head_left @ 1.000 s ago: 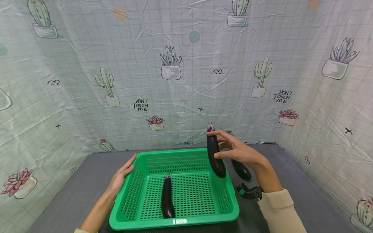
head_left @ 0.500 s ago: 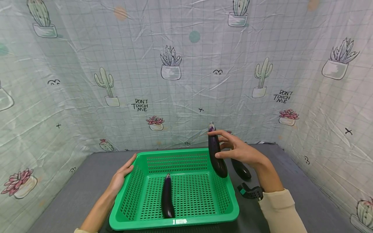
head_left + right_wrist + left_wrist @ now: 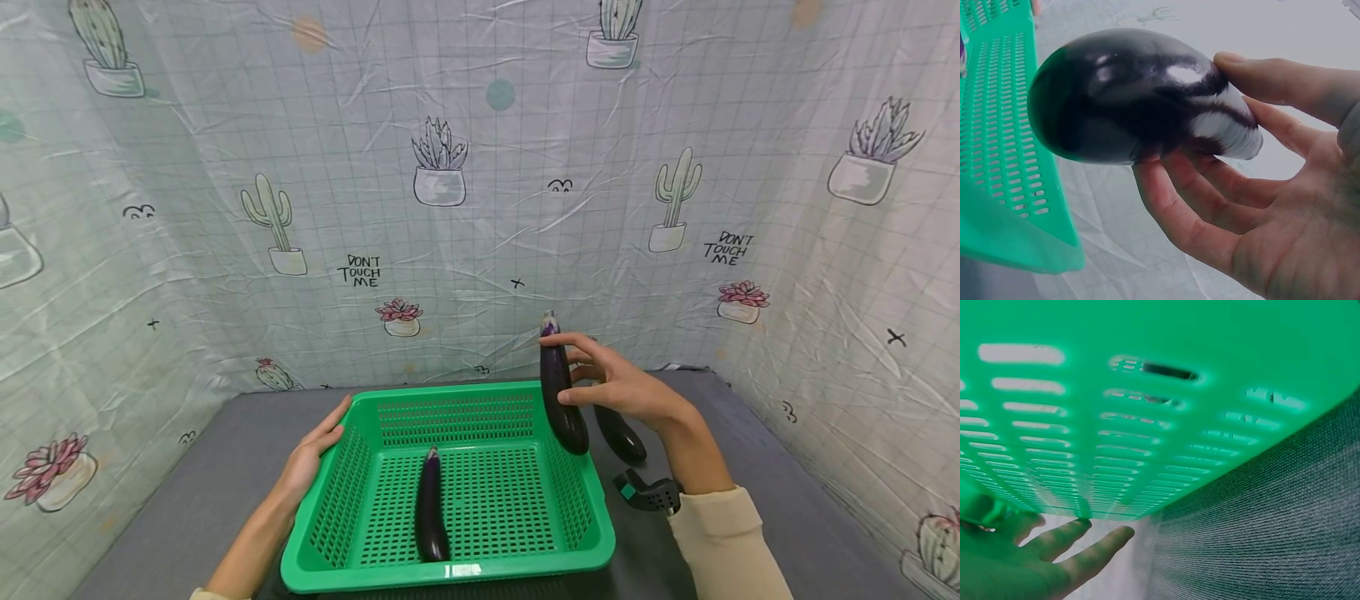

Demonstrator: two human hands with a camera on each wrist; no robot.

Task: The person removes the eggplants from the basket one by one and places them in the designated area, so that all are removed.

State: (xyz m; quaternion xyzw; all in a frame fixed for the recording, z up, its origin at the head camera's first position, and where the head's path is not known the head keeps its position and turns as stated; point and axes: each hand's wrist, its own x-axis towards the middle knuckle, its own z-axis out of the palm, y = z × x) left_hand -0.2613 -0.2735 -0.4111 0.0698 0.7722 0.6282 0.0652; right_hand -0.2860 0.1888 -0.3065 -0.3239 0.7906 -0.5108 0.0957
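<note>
My right hand (image 3: 618, 387) holds a dark purple eggplant (image 3: 557, 387) above the right rim of the green plastic basket (image 3: 450, 572). Its stem end points up and its rounded end hangs down. In the right wrist view the thumb is on one side of the eggplant (image 3: 1116, 94) and the fingers are on the other. Another eggplant (image 3: 431, 508) lies inside the basket, left of its middle. My left hand (image 3: 303, 462) rests against the basket's left side; in the left wrist view its fingers (image 3: 1094, 553) stretch out straight along the outer wall.
A third eggplant (image 3: 621, 437) lies on the grey tabletop (image 3: 180, 483) outside the basket, right of it, partly behind my right hand. A cloth printed with cacti (image 3: 510, 225) hangs round the back and sides. A black wrist device (image 3: 648, 492) sits by my right wrist.
My right hand has drifted slightly to the right and up with the eggplant. The left hand, the basket and the other eggplants have stayed in place.
</note>
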